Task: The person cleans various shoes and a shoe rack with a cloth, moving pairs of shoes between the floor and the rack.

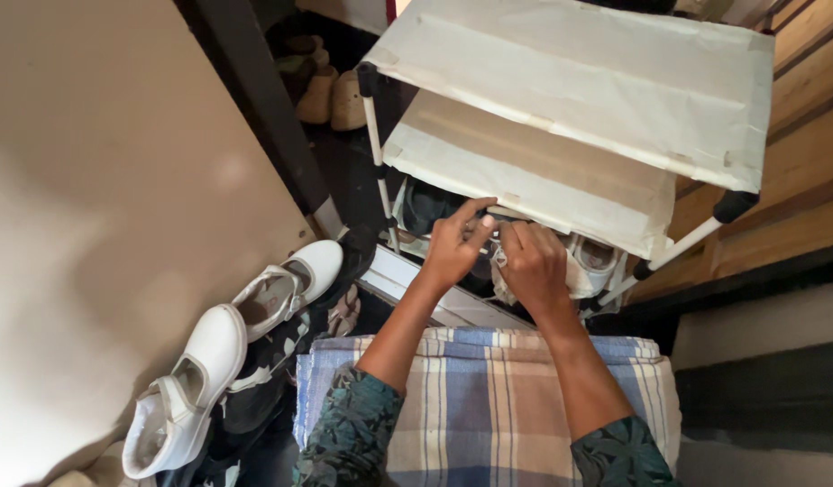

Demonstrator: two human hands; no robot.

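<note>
Both my hands reach under the lower shelf of a cream fabric shoe rack (561,171) with white poles and black joints. My left hand (453,248) pinches something small at the shelf's front edge, thumb and forefinger together. My right hand (531,261) is curled beside it, fingers closed on a pale shoe or its lace (590,263) on the tier below. What exactly each hand grips is hidden by the fingers and the shelf. A dark shoe (425,207) sits left of my hands on that tier.
Two white strap shoes (209,361) lie on the floor at the left beside a beige wall (101,207). Tan shoes (334,95) stand behind the rack. A plaid cloth (489,406) covers my lap. Wooden planks (795,162) run along the right.
</note>
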